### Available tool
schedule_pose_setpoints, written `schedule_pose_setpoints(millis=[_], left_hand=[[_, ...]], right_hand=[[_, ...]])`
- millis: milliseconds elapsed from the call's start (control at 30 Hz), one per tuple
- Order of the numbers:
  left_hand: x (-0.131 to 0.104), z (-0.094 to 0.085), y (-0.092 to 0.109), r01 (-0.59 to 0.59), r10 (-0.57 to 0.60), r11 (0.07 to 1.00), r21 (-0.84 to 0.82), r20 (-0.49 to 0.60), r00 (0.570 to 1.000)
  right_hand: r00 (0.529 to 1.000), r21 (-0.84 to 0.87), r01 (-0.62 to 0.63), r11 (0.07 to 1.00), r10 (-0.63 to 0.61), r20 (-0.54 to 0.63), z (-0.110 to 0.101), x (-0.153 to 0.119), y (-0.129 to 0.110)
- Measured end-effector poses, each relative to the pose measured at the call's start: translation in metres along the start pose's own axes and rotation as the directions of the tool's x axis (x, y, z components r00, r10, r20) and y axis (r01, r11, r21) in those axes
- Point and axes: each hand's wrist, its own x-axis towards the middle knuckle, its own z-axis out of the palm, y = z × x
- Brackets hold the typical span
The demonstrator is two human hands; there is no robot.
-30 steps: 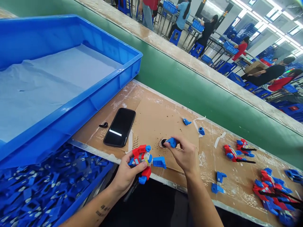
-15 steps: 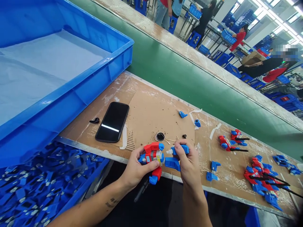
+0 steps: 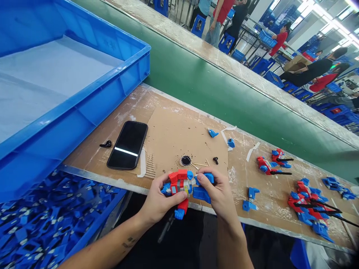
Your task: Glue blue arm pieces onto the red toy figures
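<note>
- Factory floor, a green conveyor belt (image 3: 196,78) running past a cardboard-covered workbench (image 3: 238,160): beyond it, a person in red (image 3: 280,39) sits among other workers and blue stools.
- Seen from beside the bench, the wearer's left hand (image 3: 157,200) grips a red-and-blue toy robot figure (image 3: 179,185) around the torso, held above the bench's near edge.
- The right hand (image 3: 220,192), fingers closed on a blue leg (image 3: 209,178), has come away from the small round pot (image 3: 185,160) of dark contents, where it was a second ago.
- The gap between leg and body has closed: the pale end that stood clear of the figure half a second ago now meets its hip, beside a second blue leg (image 3: 200,194). Whether it is seated fully, the fingers do not let me tell.
- The change appears to bring the work from the pot to fitting the limb.
- Around the pot lie dark crumbs and thin sticks (image 3: 199,164), with a black earbud (image 3: 215,160) near them; a smartphone (image 3: 127,145) rests to the left.
- Off to the right, a cluster of similar robots (image 3: 305,205) lies on the bench. At the left, blue parts (image 3: 28,228) fill a low bin.
</note>
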Motion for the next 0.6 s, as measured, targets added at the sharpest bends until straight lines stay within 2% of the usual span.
schedule_pose_setpoints(millis=[200, 300, 400, 500, 600], left_hand=[[-0.005, -0.003, 0.008, -0.110, 0.103, 0.957, 0.270, 0.040, 0.994], [-0.006, -0.001, 0.018, -0.157, 0.146, 0.920, 0.359, 0.056, 0.988], [-0.007, 0.003, 0.022, -0.186, 0.183, 0.877, 0.443, 0.050, 0.982], [-0.011, 0.004, 0.013, -0.160, 0.221, 0.836, 0.525, -0.055, 0.974], [-0.011, 0.004, 0.003, -0.046, 0.167, 0.842, 0.537, -0.178, 0.970]], right_hand=[[0.989, -0.174, -0.047, 0.984, 0.070, 0.127, -0.008, -0.005, -0.007], [0.979, -0.265, 0.037, 0.963, 0.018, 0.203, -0.011, -0.013, -0.011], [0.980, -0.287, 0.106, 0.952, -0.050, 0.195, -0.010, -0.025, -0.013], [0.987, -0.282, 0.085, 0.956, -0.043, 0.153, -0.004, -0.032, -0.014], [0.985, -0.287, 0.024, 0.958, 0.026, 0.169, -0.005, -0.026, -0.011]])
